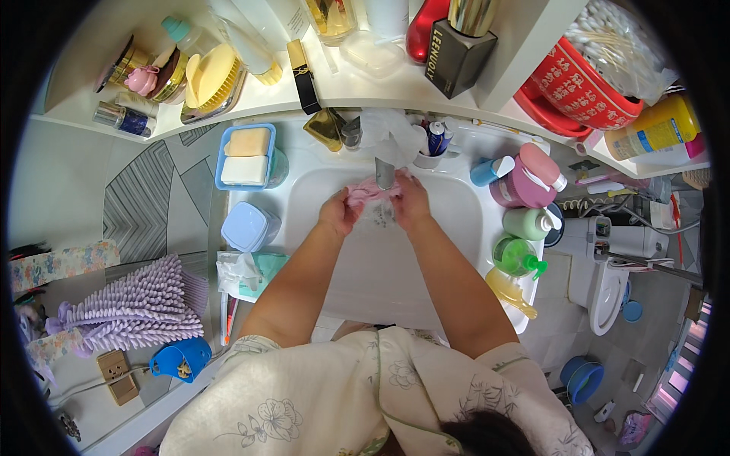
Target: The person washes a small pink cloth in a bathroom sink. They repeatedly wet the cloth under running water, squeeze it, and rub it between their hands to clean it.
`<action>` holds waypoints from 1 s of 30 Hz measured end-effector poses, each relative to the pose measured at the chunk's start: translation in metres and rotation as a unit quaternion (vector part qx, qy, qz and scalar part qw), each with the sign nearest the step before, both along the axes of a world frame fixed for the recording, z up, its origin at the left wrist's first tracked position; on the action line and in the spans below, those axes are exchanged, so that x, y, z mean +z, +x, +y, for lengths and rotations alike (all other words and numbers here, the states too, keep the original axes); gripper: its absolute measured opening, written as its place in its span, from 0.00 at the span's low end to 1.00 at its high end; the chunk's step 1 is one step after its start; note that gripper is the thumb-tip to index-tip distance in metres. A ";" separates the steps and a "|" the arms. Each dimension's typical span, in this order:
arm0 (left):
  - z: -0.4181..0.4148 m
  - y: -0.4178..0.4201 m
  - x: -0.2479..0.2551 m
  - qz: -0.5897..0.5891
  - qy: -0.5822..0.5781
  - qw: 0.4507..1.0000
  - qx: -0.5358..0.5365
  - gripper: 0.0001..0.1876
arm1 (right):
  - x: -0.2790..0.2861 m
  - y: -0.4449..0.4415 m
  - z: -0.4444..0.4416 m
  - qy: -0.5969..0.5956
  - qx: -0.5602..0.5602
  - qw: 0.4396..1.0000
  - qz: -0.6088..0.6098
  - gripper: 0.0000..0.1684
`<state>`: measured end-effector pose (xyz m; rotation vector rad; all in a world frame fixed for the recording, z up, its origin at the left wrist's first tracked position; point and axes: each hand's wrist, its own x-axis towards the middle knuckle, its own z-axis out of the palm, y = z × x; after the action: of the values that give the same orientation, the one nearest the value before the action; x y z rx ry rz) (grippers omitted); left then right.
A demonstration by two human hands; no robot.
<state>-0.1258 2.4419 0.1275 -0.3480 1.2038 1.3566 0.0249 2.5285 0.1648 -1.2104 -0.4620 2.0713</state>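
A wet pink cloth [369, 192] is stretched between my two hands under the metal faucet [385, 174], over the white washbasin [382, 279]. My left hand [337, 212] grips its left end, and my right hand [412, 200] grips its right end near the spout. Water splashes just below the cloth. Part of the cloth is hidden by the spout and my fingers. A crumpled white plastic or tissue sheet [389, 134] covers the faucet's base.
Left of the basin stand a blue soap dish [218, 159] with two bars, a lidded light-blue box [246, 226] and a wipes pack [271, 268]. Pump bottles, including a green one [509, 255], line the right rim. A crowded white shelf [365, 91] runs above the faucet.
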 end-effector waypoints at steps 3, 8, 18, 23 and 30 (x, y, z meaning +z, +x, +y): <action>0.011 0.039 0.059 -0.103 0.003 0.995 -0.001 0.21 | -0.004 -0.020 -0.010 0.204 0.122 0.961 -0.143 0.12; 0.009 0.030 0.020 -0.271 0.149 0.950 -0.046 0.21 | 0.009 -0.022 -0.050 0.547 0.258 0.683 -0.410 0.10; 0.003 0.050 -0.012 -0.177 0.295 0.937 -0.059 0.10 | -0.031 -0.009 -0.009 0.703 0.193 0.547 -0.412 0.12; 0.012 0.060 0.079 -0.200 0.188 0.962 0.007 0.10 | 0.008 -0.004 -0.001 0.422 0.140 0.848 -0.290 0.14; 0.017 0.034 -0.016 -0.015 0.207 0.977 0.045 0.14 | 0.030 -0.023 -0.069 0.574 0.145 0.779 -0.206 0.21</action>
<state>-0.0915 2.4592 0.1115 -0.1253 0.8608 1.6327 0.0019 2.4590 0.1945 -0.7772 -1.8724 1.2064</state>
